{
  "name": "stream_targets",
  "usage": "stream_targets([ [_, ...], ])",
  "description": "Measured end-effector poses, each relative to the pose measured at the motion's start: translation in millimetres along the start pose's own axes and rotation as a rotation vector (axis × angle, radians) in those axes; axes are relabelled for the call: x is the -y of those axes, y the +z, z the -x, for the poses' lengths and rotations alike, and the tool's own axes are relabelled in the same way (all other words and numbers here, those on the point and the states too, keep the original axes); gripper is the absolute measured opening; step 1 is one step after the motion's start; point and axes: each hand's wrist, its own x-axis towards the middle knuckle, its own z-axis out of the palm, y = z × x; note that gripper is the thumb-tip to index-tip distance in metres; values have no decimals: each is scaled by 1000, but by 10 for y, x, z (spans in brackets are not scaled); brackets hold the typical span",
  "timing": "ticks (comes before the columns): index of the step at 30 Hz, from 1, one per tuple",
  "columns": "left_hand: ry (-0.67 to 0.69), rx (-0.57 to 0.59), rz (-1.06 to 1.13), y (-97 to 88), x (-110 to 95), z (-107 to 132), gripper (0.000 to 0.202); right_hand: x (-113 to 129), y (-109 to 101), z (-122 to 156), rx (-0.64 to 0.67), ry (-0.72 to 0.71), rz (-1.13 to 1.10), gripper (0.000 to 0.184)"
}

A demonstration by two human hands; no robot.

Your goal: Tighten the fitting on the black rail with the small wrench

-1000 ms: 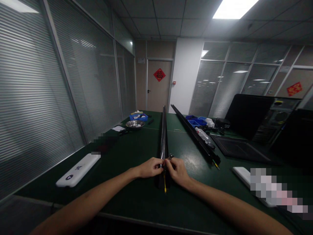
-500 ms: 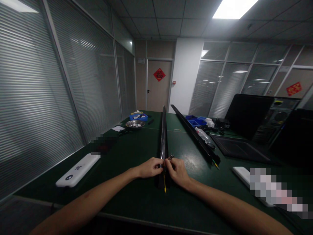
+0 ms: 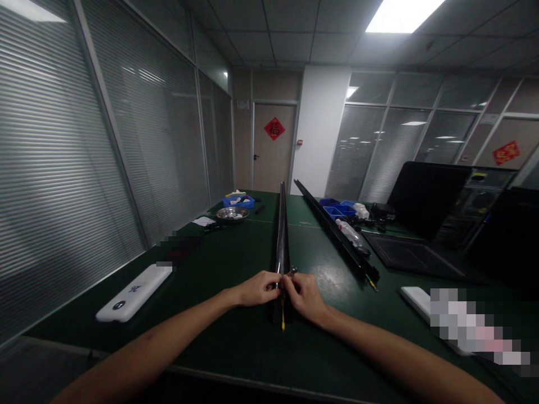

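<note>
- Green table (image 3: 227, 258) spread before me, front edge nearest my body.
- Up its middle ran a black rail (image 3: 282, 235), from near the front edge toward the far edge.
- Another black rail (image 3: 332, 224) slanted to its right, nearer the right edge.
- My left hand (image 3: 259, 288) was curled, thumb and fingers closed on the middle rail's near end.
- My right hand (image 3: 306, 292), nearly closed, met it from the right.
- A yellow cable end (image 3: 283, 321) pointed at the front edge.
- My right hand pinched a small metal piece (image 3: 293, 270), too blurred to identify.
</note>
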Motion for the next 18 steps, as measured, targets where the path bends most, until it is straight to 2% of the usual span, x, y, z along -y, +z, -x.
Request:
stream_targets([
  [8, -7, 14, 13, -25, -36, 1, 19, 33, -27, -18, -35, -18, 15, 41],
  [18, -2, 9, 12, -13, -10, 4, 20, 53, -50, -25, 32, -26, -34, 43],
])
